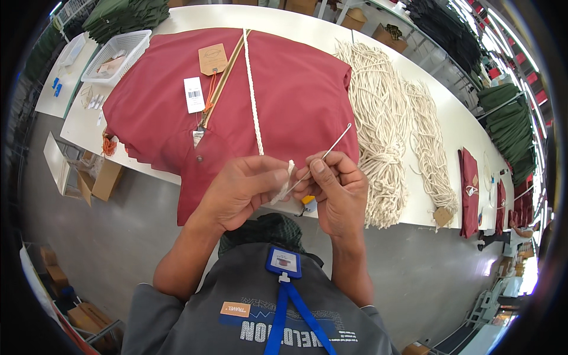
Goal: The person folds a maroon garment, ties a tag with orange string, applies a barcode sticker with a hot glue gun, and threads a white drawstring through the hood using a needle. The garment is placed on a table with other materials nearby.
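A grey floor (402,278) surrounds the white table (458,133); a maroon garment (302,77) spreads across it, overhanging its near edge. There, the left hand (248,192) has its slightly blurred fingers pinched on white cord (253,97), while the right hand's (340,186) thumb and fingers clamp a slim metal needle (338,139). Cream cord bundles (378,118) reach that edge, right of the garment.
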